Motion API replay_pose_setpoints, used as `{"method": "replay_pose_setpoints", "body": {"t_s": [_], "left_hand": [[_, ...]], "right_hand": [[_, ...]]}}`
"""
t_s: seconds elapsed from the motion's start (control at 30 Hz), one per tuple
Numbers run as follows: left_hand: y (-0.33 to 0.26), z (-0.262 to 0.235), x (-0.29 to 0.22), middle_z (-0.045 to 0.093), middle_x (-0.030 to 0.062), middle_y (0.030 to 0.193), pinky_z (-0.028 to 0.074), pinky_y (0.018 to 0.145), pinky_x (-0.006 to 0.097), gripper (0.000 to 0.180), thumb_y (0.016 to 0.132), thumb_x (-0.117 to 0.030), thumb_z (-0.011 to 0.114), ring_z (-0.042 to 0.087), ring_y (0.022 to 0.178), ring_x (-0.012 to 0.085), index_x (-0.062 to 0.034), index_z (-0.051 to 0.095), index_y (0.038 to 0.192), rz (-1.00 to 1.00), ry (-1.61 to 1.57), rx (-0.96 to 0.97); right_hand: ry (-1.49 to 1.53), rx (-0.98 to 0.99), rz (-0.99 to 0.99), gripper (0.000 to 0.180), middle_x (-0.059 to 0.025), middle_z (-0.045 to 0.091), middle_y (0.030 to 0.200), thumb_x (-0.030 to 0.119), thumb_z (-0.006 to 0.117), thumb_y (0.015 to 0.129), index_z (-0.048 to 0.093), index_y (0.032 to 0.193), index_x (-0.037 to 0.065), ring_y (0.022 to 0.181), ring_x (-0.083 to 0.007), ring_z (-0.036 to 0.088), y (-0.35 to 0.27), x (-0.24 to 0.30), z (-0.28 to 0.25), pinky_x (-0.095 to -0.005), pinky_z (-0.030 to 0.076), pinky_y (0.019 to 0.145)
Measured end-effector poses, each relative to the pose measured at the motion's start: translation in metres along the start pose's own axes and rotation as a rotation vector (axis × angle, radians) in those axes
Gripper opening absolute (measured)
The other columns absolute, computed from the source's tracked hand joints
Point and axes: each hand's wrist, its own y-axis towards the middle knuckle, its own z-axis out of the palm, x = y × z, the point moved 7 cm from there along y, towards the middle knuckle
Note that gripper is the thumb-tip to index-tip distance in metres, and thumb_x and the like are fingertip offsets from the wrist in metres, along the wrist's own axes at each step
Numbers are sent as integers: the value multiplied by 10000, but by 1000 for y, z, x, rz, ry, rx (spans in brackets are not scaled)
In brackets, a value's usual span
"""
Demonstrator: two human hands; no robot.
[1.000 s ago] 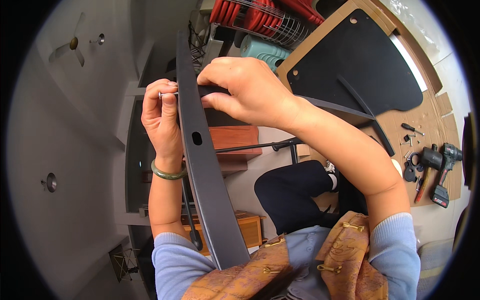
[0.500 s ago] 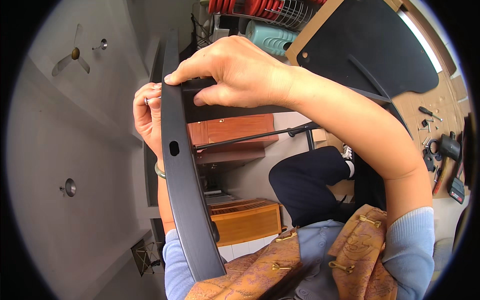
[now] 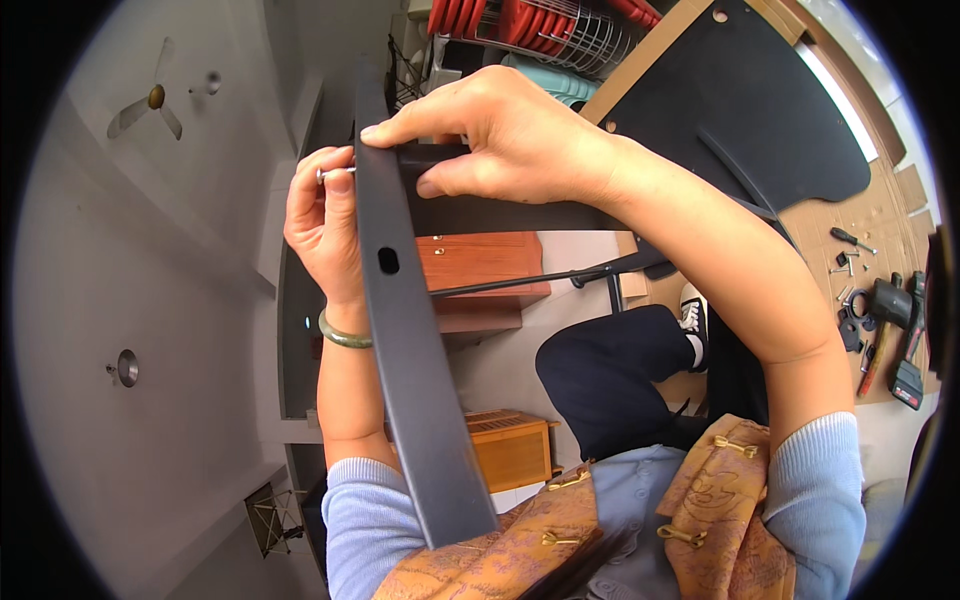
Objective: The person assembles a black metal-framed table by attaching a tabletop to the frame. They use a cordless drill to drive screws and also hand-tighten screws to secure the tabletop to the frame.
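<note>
A long black metal bar (image 3: 425,370) with an oval slot stands in front of me, its lower end close to my chest. A wider black crosspiece (image 3: 510,217) joins it and runs off to the right. My left hand (image 3: 325,235), behind the bar's left side, pinches a small silver screw (image 3: 323,175), its head outward and its tip at the bar's left edge. My right hand (image 3: 535,140) reaches over from the right. Its index finger presses on the bar's face and its thumb lies against the crosspiece, closed around the joint.
A thin black rod (image 3: 520,282) crosses behind the bar. To the right lie a black board (image 3: 740,100) on cardboard, a screwdriver (image 3: 852,238), loose screws, a hammer (image 3: 880,350) and a power tool (image 3: 908,380). Red chairs (image 3: 530,25) stand at the back, a wooden cabinet (image 3: 485,262) beyond.
The bar and both hands have shifted slightly right in view. More of my left forearm and bracelet shows left of the bar. The screw is still pinched at the bar's edge.
</note>
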Motion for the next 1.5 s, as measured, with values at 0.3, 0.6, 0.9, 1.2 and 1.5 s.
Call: {"method": "replay_pose_setpoints", "body": {"t_s": [0.3, 0.6, 0.9, 1.2, 1.5], "left_hand": [[-3, 5, -12, 595, -1, 934, 433, 717, 193, 163, 906, -108, 597, 533, 795, 56, -3, 662, 1012, 173, 215, -42], [-1, 6, -18, 590, 12, 952, 438, 752, 225, 190, 925, -166, 571, 534, 848, 90, -35, 672, 1018, 263, 258, -14], [-7, 3, -4, 583, -23, 830, 432, 655, 181, 228, 931, -241, 576, 513, 704, 42, -23, 632, 964, 101, 121, -106], [-2, 16, -14, 612, 24, 813, 486, 643, 194, 341, 889, -355, 608, 581, 709, 79, -25, 586, 968, 46, 22, -67], [4, 19, -11, 614, 62, 892, 504, 737, 225, 366, 882, -380, 603, 594, 783, 112, -24, 562, 955, 50, -2, -10]], "right_hand": [[-32, -37, -21, 509, -153, 654, 844, 110, 752, 652, 629, 1142, 44, 718, -226, 622, -2, 9, -1, -303, 493, 694], [29, 30, 115, 521, -86, 669, 874, 81, 773, 670, 628, 1169, 52, 732, -125, 569, 0, 10, 4, -257, 483, 694], [-64, 39, 93, 519, -103, 604, 713, 110, 759, 647, 638, 1148, 51, 630, -164, 557, -2, 11, 2, -280, 461, 623], [-130, -29, 140, 399, -138, 635, 760, 163, 735, 657, 662, 1031, 45, 764, -283, 633, -4, 5, -3, -349, 490, 694], [161, 231, 218, 277, -122, 558, 720, 97, 669, 632, 655, 865, -52, 645, -229, 543, 6, -17, 9, -317, 451, 622]]}}
